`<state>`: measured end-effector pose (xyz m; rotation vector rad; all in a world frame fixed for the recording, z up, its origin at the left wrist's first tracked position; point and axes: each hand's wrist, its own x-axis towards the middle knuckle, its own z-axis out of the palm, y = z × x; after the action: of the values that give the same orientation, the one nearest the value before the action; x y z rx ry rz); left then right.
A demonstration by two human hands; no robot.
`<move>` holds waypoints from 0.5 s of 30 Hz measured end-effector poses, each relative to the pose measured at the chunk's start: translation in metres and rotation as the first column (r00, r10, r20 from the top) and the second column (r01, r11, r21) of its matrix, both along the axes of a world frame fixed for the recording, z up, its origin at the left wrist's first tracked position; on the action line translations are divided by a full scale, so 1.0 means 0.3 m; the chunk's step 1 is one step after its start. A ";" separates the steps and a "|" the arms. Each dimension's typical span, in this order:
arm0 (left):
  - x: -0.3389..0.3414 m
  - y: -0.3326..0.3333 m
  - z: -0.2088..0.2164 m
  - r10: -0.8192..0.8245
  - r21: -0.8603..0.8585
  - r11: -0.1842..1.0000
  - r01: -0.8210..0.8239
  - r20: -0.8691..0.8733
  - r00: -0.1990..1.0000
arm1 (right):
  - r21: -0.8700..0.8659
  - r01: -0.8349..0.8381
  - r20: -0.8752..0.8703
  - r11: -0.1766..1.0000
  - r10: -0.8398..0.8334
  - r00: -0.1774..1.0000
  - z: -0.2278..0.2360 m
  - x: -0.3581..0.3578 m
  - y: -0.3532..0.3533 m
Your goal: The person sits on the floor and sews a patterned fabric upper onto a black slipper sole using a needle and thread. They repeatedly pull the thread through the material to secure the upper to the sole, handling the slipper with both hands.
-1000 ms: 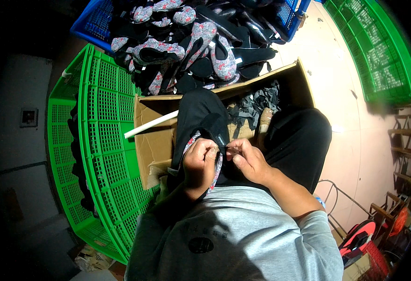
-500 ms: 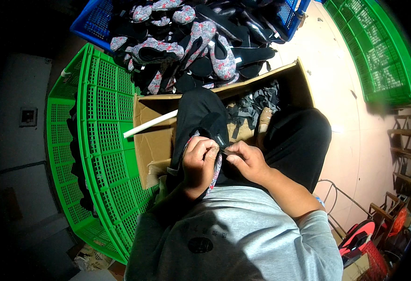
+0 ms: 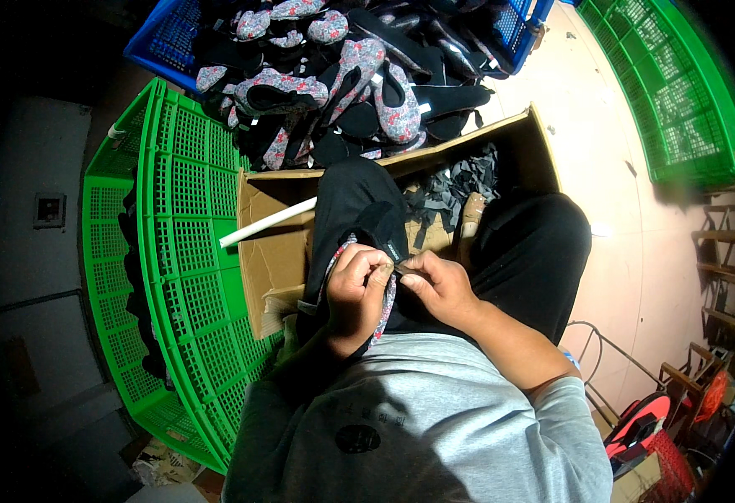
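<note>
A slipper (image 3: 379,225) with black lining and a grey-and-red floral edge lies over my left thigh. My left hand (image 3: 356,287) is closed on it, thumb and fingers pressed together at its edge, and part of the slipper is hidden behind them. A small dark label shows on the lining just above my fingertips. Close beside, my right hand (image 3: 441,290) pinches a small dark piece at the slipper's edge; whether that piece is part of the slipper I cannot tell. The fingertips of both hands almost touch.
Ahead, a blue crate (image 3: 163,44) is heaped with floral and black slippers (image 3: 398,105). A cardboard box (image 3: 279,251) with dark scraps (image 3: 451,186) stands between my legs, a white tube (image 3: 267,222) across it. Green crates (image 3: 185,210) stand left, another green crate (image 3: 678,101) far right.
My right hand has shifted very slightly left, and the dark piece at its fingertips shows more plainly. The left hand and the slipper are nearly still.
</note>
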<state>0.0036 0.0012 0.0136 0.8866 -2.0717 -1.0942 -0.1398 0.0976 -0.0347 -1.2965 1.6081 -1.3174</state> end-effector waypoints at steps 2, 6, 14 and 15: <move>0.000 0.000 -0.003 -0.005 -0.003 1.000 0.005 -0.003 1.000 | 0.000 0.006 -0.011 1.000 -0.006 1.000 0.003 0.002 -0.002; -0.004 0.001 0.000 -0.012 -0.007 1.000 0.012 -0.005 1.000 | -0.013 0.017 -0.041 1.000 -0.018 0.999 0.009 0.003 -0.005; -0.006 0.004 0.005 0.005 0.016 1.000 -0.005 -0.004 1.000 | -0.051 0.014 -0.002 0.999 -0.014 1.000 -0.023 0.004 -0.005; -0.007 0.004 0.009 0.035 0.035 0.999 -0.033 -0.030 0.999 | -0.055 0.008 0.036 0.998 -0.006 0.999 -0.025 0.006 -0.002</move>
<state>0.0015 0.0024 0.0162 0.9134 -2.0115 -1.1218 -0.1381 0.0969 -0.0420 -1.2940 1.5631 -1.3900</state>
